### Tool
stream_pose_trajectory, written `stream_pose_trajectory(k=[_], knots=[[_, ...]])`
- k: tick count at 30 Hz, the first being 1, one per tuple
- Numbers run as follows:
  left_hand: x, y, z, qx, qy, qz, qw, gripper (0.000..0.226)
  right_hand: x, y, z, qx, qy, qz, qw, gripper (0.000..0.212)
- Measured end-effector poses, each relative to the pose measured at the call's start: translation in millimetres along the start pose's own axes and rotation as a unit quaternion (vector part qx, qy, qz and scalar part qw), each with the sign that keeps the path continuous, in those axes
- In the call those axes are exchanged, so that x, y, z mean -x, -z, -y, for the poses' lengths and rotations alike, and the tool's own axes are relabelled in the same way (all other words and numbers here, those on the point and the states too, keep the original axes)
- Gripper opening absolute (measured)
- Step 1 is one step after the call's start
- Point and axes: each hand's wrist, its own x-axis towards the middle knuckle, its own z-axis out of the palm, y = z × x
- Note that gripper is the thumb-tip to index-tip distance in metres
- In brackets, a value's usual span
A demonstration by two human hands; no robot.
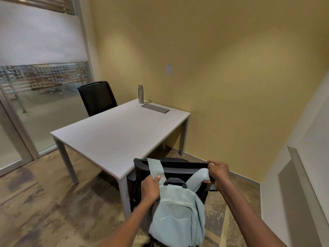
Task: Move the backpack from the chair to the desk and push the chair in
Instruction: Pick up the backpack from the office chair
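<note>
The pale blue-green fabric backpack (pixel 178 216) hangs on the back of the black office chair (pixel 178 166) beside the white rectangular desk (pixel 114 134), the left hand (pixel 151 188) and right hand (pixel 218 172) each closed around one shoulder strap.

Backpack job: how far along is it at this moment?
Nothing is finished. The backpack hangs on the chair back, straps looped over it. Left hand and right hand each grip a strap. The desk holds only a bottle. Lifting, placing and pushing the chair in remain.
</note>
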Motion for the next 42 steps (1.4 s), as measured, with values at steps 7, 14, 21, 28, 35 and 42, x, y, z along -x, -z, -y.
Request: stream_pose_trajectory(k=[7,14,21,28,35,42], knots=[[5.0,15.0,-4.2,0.05,0.08,-0.131,0.987,0.041,9.3,-15.1,8.6,-0.048,0.018,0.006,0.999,0.037],[22.4,39.5,-2.1,0.066,0.081,-0.172,0.98,0.045,23.7,-24.4,-13.0,-0.034,-0.005,0.042,0.999,0.051],[26.2,91.2,-7.2,0.037,0.01,-0.207,0.978,0.044,52.3,-33.8,-18.1,0.136,0.022,0.116,0.984,0.073],[18.9,133.3,-17.1,0.008,-0.036,-0.19,0.981,0.049,100.7,-58.2,16.5,0.359,0.226,-0.039,0.905,0.073],[24.4,151.2,-44.3,0.008,-0.019,-0.162,0.987,0.053,163.3,-75.1,38.1,0.35,0.47,0.03,0.81,0.065],[41.2,136.3,-67.4,0.122,0.001,-0.08,0.989,0.054,165.4,-68.2,1.5,0.328,0.38,0.132,0.855,0.027]])
